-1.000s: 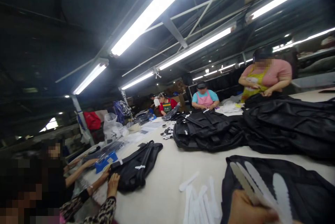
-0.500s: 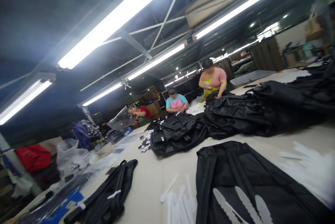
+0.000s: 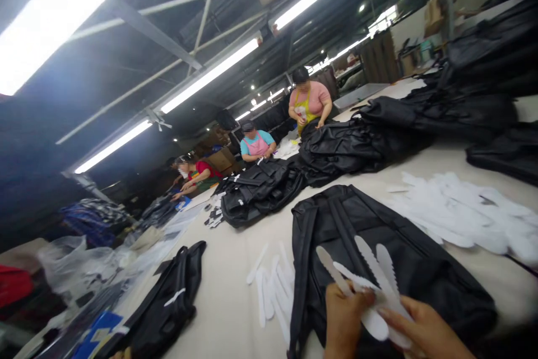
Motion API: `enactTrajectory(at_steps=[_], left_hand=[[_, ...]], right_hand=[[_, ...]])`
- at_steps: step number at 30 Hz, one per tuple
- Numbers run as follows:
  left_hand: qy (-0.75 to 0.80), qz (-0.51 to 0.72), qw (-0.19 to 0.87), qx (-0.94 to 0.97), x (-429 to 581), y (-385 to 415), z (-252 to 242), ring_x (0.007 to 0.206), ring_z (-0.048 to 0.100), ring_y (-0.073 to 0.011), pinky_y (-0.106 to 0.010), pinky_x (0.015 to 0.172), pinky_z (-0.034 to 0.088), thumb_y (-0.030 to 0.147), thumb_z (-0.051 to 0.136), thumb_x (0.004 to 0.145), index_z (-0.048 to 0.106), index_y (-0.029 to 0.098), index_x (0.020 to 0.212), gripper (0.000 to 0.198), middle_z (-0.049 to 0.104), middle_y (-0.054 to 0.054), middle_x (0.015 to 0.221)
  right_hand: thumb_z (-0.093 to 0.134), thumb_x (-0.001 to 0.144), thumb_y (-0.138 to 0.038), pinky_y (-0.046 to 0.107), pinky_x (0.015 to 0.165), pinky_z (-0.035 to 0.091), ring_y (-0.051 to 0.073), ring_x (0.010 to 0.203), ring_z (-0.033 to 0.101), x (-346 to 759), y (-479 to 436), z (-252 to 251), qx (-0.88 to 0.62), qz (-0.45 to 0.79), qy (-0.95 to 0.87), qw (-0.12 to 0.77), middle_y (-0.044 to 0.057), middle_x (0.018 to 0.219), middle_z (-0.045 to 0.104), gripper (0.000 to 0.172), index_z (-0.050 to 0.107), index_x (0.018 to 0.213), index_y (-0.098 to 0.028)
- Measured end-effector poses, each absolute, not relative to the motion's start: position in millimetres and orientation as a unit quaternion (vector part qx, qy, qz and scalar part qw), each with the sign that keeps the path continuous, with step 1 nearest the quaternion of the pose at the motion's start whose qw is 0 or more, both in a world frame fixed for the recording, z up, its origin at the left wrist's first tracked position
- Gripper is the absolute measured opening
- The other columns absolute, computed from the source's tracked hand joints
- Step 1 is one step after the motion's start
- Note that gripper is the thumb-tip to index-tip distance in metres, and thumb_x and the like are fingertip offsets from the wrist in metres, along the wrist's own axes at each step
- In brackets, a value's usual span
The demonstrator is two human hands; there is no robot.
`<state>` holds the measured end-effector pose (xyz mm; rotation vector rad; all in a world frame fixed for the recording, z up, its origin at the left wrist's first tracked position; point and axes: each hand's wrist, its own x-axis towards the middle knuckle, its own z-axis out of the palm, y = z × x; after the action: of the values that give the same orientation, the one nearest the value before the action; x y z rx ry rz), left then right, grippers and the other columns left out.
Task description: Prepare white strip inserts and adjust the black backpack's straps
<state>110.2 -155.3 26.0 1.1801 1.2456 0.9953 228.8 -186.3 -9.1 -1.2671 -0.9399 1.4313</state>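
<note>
Left hand: the left hand [image 3: 343,320] is seen at the bottom edge, closed around the lower ends of the strips [image 3: 365,278].
Right hand: the right hand [image 3: 422,332] is placed just beside the left one, and its fingers [image 3: 393,314] are pinched on the same strips from the right.
Strips: several white strips with toothed edges are held together like a fan, pointing up and away, above the bag [image 3: 390,252].
Bag: a black bag is laid flat on the table [image 3: 235,303], directly under both hands.
Loose strips: a small group of loose strips [image 3: 271,286] is lying on the table, just left of the bag.
White heap: a bigger heap [image 3: 466,216] of white pieces is spread to the right of the bag.
Small bag: a second bag [image 3: 168,303] with a white tag is lying near the left edge of the table.
Piles: black piles [image 3: 336,149] are stacked further along the table.
People: three people [image 3: 309,102] are standing at the far side, hands on the piles.
</note>
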Motion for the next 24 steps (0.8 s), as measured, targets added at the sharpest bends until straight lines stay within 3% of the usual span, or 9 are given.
enactTrajectory(at_steps=[4, 9, 18, 24], left_hand=[[0.485, 0.481, 0.551, 0.480, 120.5, -148.0, 32.3, 0.051, 0.046, -0.0080, -0.021, 0.050, 0.038, 0.027, 0.068, 0.053, 0.061, 0.012, 0.060, 0.018, 0.056, -0.001, 0.056], [0.481, 0.557, 0.570, 0.365, 125.2, -123.9, 41.7, 0.048, 0.045, -0.0055, -0.019, 0.047, 0.034, 0.033, 0.064, 0.058, 0.056, 0.013, 0.065, 0.023, 0.051, 0.003, 0.056], [0.406, 0.467, 0.628, 0.473, 138.5, -128.7, 40.0, 0.051, 0.047, -0.0070, -0.020, 0.052, 0.037, 0.039, 0.057, 0.067, 0.057, 0.015, 0.078, 0.026, 0.055, 0.001, 0.061], [0.463, 0.464, 0.585, 0.478, 143.1, -130.3, 40.8, 0.055, 0.049, -0.0079, -0.020, 0.055, 0.038, 0.034, 0.069, 0.054, 0.060, 0.013, 0.075, 0.032, 0.058, 0.000, 0.066]], right_hand=[[0.069, 0.051, -0.045, 0.021, 0.040, 0.039, 0.011, 0.045, 0.049, 236.5, -182.8, 11.8, -0.525, 0.577, -0.306, 0.546, 0.001, 0.056, 0.057, 0.038, 0.057, 0.069, -0.014], [0.071, 0.052, -0.041, 0.016, 0.033, 0.030, 0.005, 0.038, 0.040, 259.0, -170.3, 26.3, -0.501, 0.570, -0.265, 0.595, -0.004, 0.047, 0.049, 0.034, 0.051, 0.063, -0.016], [0.065, 0.059, -0.045, 0.017, 0.034, 0.029, 0.004, 0.038, 0.039, 253.6, -172.1, 30.8, -0.522, 0.594, -0.341, 0.508, -0.003, 0.049, 0.051, 0.034, 0.052, 0.063, -0.014], [0.064, 0.059, -0.046, 0.019, 0.036, 0.032, 0.007, 0.039, 0.043, 248.2, -170.4, 27.7, -0.561, 0.546, -0.414, 0.464, -0.002, 0.046, 0.051, 0.034, 0.053, 0.061, -0.014]])
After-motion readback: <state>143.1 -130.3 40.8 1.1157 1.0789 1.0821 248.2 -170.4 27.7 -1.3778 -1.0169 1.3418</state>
